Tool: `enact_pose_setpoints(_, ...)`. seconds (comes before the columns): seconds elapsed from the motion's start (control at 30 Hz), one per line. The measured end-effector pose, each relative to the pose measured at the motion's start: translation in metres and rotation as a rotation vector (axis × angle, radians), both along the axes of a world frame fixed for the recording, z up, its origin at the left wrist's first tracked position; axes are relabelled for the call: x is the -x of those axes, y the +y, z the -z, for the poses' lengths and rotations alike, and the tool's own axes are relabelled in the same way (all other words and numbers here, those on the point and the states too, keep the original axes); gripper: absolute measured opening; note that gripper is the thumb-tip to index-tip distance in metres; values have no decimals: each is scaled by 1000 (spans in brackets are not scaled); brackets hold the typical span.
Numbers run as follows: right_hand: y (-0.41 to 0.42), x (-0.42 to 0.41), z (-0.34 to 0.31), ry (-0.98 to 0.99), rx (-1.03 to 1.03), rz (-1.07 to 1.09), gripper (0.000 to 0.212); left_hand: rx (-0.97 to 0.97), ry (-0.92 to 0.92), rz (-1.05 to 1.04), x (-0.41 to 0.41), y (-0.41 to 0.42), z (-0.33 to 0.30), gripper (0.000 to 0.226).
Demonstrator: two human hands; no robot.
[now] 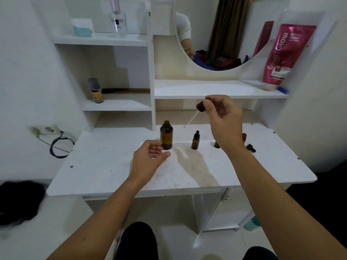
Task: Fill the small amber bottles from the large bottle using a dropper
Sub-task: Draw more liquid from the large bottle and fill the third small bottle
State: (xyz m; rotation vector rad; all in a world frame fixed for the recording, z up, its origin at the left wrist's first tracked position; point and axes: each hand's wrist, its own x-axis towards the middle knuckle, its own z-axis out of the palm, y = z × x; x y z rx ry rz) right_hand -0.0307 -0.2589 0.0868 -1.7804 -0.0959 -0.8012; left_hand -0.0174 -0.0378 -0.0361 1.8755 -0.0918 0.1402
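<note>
The large amber bottle [166, 135] stands uncapped on the white desk [112, 166]. My left hand [150, 156] hovers just in front of it, fingers loosely curled, holding nothing. My right hand [221, 117] pinches the black top of a dropper [199, 109] in the air, its glass tube slanting down-left, above and between the large bottle and a small amber bottle [195, 140] with a dropper cap. Two more small amber bottles [217, 145] [244, 137] are partly hidden behind my right wrist. A loose black dropper cap [251, 147] lies at the right.
Shelves rise behind the desk with a yellow-labelled bottle [96, 91], a clear bottle [118, 19] and a pink pouch [285, 53]. A round mirror [216, 34] hangs above. A brownish stain [197, 166] marks the desk's middle. A wall socket with a cable [47, 130] is at the left.
</note>
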Motion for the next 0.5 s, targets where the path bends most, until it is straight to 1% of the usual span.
enact_pose_setpoints(0.17, 36, -20, -9, -26, -6, -26, 14, 33, 7, -69, -14, 0, -2, 60)
enact_pose_setpoints(0.27, 47, -30, -11, -25, 18, -36, 15, 64, 16, -81, -23, -5, -4, 66)
enact_pose_setpoints(0.37, 52, -37, -6, -7, 68, -50, 14, 67, 20, -73, -29, -8, -5, 67)
enact_pose_setpoints(0.5, 55, -44, 6, 22, 119, -83, 13, 53, 1, -70, -36, -10, -4, 59)
